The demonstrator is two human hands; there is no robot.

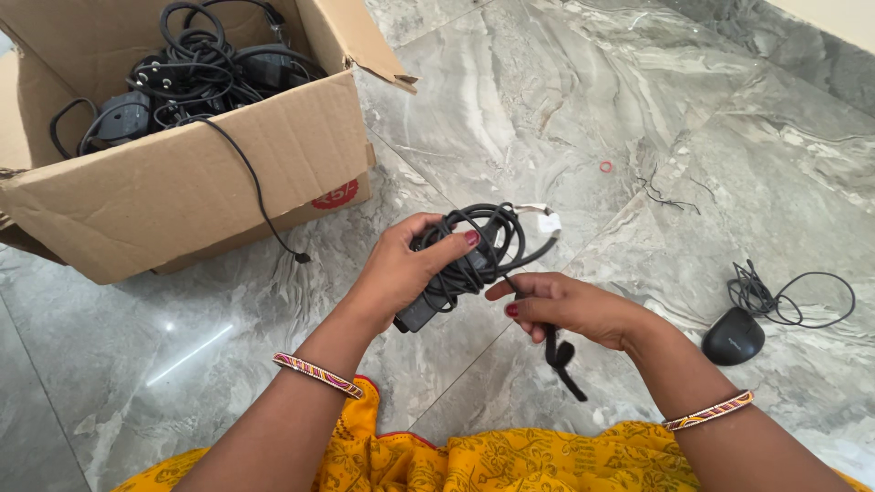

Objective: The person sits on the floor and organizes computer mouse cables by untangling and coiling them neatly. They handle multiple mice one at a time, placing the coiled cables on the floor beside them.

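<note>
Open floor (565, 100) ahead; cardboard box (182, 182) blocks the left, mouse (732, 335) the right.

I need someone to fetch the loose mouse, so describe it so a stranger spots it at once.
Start at the cardboard box of tangled cables on the grey marble floor, then look across to the far right. There, beyond the right hand, lies a black computer mouse with its thin cord loosely coiled beside it, alone on the floor.

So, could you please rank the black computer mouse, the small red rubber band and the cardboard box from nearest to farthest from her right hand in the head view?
From the right hand:
1. Black computer mouse, on the floor to its right.
2. Small red rubber band, on the floor beyond it, slightly right.
3. Cardboard box of cables, far off to the upper left, past the left hand.
</note>
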